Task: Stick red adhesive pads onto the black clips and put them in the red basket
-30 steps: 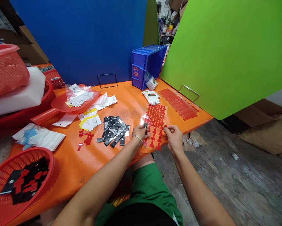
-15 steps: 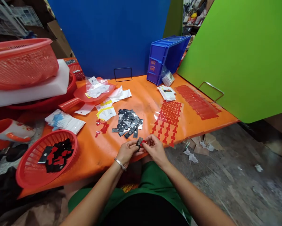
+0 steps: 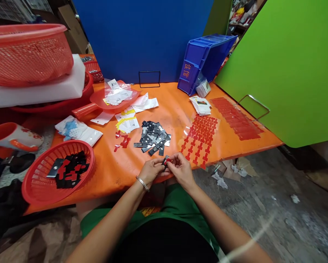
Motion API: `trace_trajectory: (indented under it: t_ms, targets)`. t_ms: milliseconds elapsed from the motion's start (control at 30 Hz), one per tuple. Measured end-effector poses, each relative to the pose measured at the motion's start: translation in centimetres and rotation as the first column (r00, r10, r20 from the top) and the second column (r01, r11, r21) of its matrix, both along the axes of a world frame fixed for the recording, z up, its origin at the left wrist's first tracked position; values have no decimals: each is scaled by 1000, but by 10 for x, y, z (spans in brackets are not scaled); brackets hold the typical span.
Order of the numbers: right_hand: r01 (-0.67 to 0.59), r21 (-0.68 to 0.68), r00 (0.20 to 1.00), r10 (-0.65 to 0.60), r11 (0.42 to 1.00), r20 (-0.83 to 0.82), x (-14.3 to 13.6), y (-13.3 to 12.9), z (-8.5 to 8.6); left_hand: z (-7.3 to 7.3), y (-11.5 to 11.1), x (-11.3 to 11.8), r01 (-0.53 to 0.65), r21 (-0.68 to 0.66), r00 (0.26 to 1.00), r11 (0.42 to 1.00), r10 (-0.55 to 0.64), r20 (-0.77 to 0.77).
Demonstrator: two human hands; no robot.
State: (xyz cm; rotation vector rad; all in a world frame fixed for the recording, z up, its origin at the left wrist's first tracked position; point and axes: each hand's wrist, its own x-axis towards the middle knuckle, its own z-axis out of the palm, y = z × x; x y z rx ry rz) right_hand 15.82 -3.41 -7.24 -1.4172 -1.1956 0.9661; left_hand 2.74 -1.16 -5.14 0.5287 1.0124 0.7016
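Note:
At the table's front edge, my left hand (image 3: 150, 171) grips a small black metal piece (image 3: 165, 160) between thumb and fingers. My right hand (image 3: 181, 168) pinches a red T-shaped sticker (image 3: 168, 160) against that piece; fingertips partly hide both. Just beyond the hands lies a heap of flat black pieces (image 3: 155, 137), some with silvery faces. A clear sheet of red T-shaped stickers (image 3: 198, 142) lies to the right of the heap. Several loose red stickers (image 3: 123, 140) are on its left.
A red basket (image 3: 29, 195) at the left holds black pieces with red stickers. Behind it are a mug (image 3: 14, 137) and plastic bags. A red dustpan (image 3: 98, 98) carries cards. A blue crate (image 3: 192, 62) stands on its side near blue and green panels.
The view has shifted, so the table sits higher and farther right. Both hands stay together at the black piece, and the red sticker now lies across it at a different angle.

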Motion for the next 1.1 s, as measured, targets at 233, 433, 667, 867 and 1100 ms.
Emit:
trace_trajectory:
  t_ms: [233,433,667,867,1100]
  targets:
    - [-7,1,999,7,1000,39,2,0,-2,3,0,0,6,-2,1000,1000,-6,-4]
    - [-9,4,999,9,1000,50,0,-1,-3,1,0,-1,13,6,1000,1000,-13,13]
    - [-17,30,990,13,999,140,-2,-1,4,1,0,1,-8,5,1000,1000,8,-17]
    - [-15,95,961,-12,995,277,-3,-6,12,0,-3,11,-111,35,987,993,114,-115]
    - [-31,273,888,-99,961,449,-4,-12,12,3,-5,12,-121,60,988,991,126,-93]
